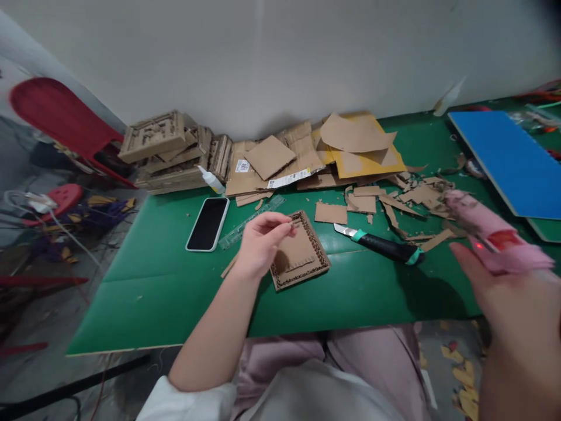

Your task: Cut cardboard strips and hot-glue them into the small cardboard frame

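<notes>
My left hand (262, 241) is closed in a pinch over the upper left of a square cardboard panel (298, 248). Between thumb and fingertips is a small piece of cardboard (294, 225), partly hidden. Corrugated strips on edge run along the panel's borders, and a short strip stands inside near its lower side. At the far right, my right hand (517, 304) is closed around a pink hot glue gun (486, 225) with a red light lit; it is blurred and raised above the table. A black and green utility knife (381, 244), blade out, lies between the panel and that hand.
A phone (207, 224), a clear ruler (249, 223) and a white glue bottle (211, 179) lie left of the panel. Stacked cardboard pieces (170, 155) and sheets (269, 156) line the wall. Cardboard scraps (421, 199) and a blue board (508, 158) are on the right.
</notes>
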### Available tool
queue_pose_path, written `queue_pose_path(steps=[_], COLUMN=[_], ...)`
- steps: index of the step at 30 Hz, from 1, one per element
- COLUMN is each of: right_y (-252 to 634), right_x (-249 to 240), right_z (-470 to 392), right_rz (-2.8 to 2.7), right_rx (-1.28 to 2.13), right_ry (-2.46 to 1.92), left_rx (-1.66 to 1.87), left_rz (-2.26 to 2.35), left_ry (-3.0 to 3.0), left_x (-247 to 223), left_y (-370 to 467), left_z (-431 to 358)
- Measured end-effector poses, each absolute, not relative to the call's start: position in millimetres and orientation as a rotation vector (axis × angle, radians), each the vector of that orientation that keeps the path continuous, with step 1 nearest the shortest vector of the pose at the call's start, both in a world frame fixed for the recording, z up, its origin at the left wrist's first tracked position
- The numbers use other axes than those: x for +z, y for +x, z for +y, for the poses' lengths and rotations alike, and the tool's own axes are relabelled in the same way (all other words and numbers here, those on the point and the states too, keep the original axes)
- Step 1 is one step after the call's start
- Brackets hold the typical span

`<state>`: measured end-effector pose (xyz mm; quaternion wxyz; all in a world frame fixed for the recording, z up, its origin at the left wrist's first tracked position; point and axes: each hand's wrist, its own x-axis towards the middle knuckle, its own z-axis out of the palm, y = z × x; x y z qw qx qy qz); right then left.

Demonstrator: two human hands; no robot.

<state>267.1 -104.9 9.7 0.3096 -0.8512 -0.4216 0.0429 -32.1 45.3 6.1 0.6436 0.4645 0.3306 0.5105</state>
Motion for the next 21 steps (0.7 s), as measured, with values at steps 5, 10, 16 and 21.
queue_pose_path(steps=[5, 10, 16, 21], right_y=[272.8, 272.1, 270.0, 269.3], right_x=[3.3, -13.9, -38.1, -45.9], right_z=[-97.7, -95.7, -96.4, -95.4], right_rz=[-1.183, -1.315, -1.299, -1.335], right_rx=[0.07, -0.022, -0.079, -0.035], right_ry=[-2.426, -2.414, -2.399, -2.395], left_rx=[1.039, 0.611, 0.386, 0.279], left_rz=[1.197, 1.131, 1.083, 1.134], left_ry=[1.82, 2.496, 2.648, 2.745], left_x=[11.9, 5.4, -1.2, -1.5], left_y=[-60.6, -65.9, -61.4, -59.4], left_z=[66.2, 91.0, 99.9, 94.3])
